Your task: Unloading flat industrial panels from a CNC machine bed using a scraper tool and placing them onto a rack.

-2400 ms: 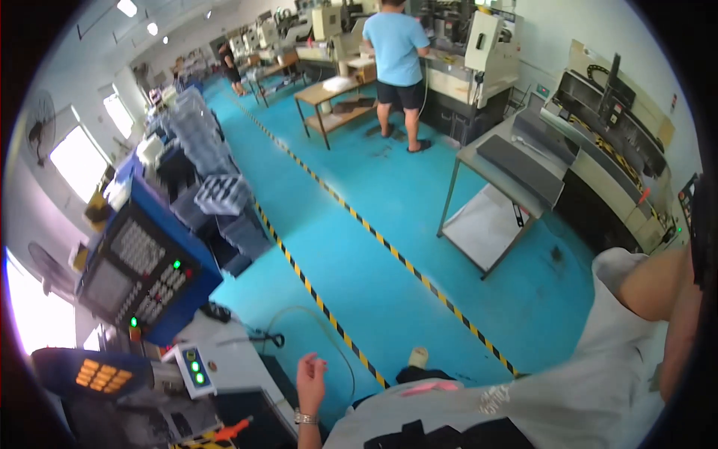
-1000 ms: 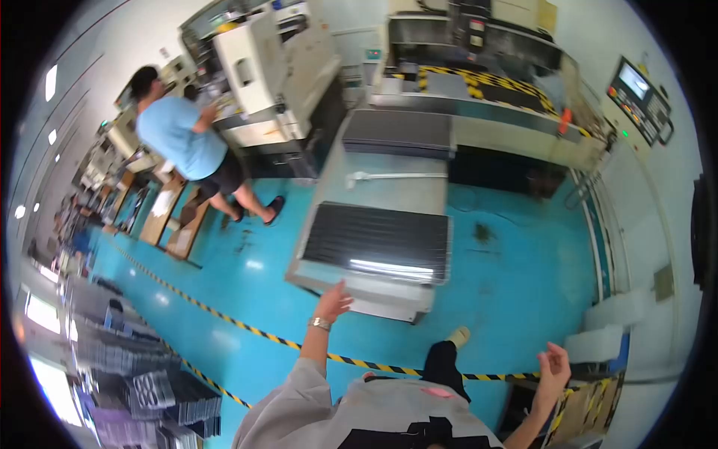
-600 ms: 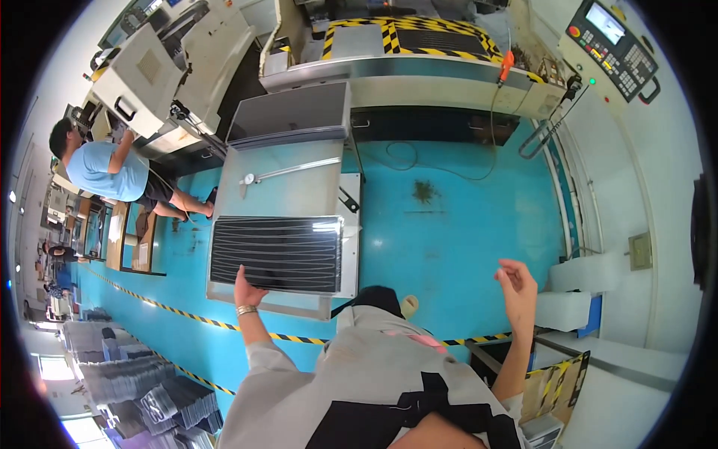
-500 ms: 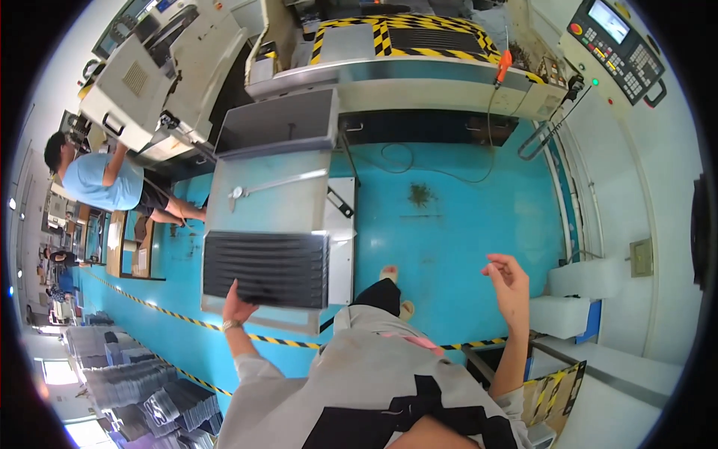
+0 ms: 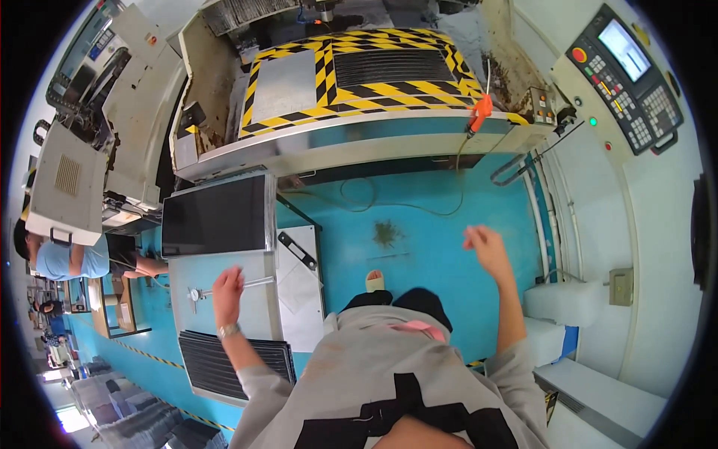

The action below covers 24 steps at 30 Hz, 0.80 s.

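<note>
My left hand hovers above the work table, loosely curled with nothing visible in it. Behind it, partly covered in view, lies a dial caliper. Close to my left forearm is a stack of black ribbed panels at the table's near end. A smooth dark panel sits at the far end. Out to the right, my right hand is raised over the blue floor, fingers curled and empty, touching nothing.
Ahead is a machine bed with striped tape, a silver plate and a black ribbed panel. An orange air gun hangs at its front edge; its hose loops across the floor. A control panel stands right. Another person works at left.
My left hand has left the ribbed panels and risen toward the caliper. The view has shifted closer to the machine, and my right hand has curled in more.
</note>
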Tool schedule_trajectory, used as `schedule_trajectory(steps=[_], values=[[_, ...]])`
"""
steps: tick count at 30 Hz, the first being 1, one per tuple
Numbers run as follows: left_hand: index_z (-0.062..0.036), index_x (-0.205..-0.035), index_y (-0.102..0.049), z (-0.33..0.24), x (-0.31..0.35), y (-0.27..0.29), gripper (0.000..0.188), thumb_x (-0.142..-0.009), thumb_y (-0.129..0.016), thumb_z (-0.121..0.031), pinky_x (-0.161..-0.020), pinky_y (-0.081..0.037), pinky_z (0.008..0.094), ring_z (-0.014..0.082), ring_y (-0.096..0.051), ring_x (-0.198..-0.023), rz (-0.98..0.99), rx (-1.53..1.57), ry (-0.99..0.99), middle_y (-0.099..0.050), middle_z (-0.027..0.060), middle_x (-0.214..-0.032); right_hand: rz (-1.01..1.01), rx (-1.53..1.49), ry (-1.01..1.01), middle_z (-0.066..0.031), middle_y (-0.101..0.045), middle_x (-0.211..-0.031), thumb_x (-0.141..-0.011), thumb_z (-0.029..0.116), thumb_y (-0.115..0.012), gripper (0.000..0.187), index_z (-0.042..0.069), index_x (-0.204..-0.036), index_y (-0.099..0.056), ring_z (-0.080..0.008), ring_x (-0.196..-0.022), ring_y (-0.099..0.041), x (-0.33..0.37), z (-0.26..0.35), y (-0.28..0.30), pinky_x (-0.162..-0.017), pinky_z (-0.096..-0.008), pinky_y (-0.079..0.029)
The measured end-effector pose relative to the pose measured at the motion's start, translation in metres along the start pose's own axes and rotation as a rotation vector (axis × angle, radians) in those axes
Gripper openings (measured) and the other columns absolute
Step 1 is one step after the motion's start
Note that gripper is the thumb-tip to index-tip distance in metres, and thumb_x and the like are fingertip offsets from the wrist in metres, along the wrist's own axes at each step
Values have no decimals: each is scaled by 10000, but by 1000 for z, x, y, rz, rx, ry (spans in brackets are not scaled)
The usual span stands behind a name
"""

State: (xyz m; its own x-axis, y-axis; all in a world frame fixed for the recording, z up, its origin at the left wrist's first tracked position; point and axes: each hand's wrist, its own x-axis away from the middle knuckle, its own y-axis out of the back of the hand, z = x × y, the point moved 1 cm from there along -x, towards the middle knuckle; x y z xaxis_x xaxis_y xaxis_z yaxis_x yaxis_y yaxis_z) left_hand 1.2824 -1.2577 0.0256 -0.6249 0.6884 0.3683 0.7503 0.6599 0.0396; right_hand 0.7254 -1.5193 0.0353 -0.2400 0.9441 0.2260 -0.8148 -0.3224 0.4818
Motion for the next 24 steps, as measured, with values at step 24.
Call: schedule_trajectory(steps=[24], values=[[-15,-1058,-715,-130,-358,-488,258,-955,-629,-236,-849,-548,397,335,-706,-951,327,-741,-546,-721,197,-1034,333,-528,45,-85,-634,-838,-1028,380,-565,417,-34,-1046,-615,-160,-654,-626,-380,200,57,-616,-298,-550]])
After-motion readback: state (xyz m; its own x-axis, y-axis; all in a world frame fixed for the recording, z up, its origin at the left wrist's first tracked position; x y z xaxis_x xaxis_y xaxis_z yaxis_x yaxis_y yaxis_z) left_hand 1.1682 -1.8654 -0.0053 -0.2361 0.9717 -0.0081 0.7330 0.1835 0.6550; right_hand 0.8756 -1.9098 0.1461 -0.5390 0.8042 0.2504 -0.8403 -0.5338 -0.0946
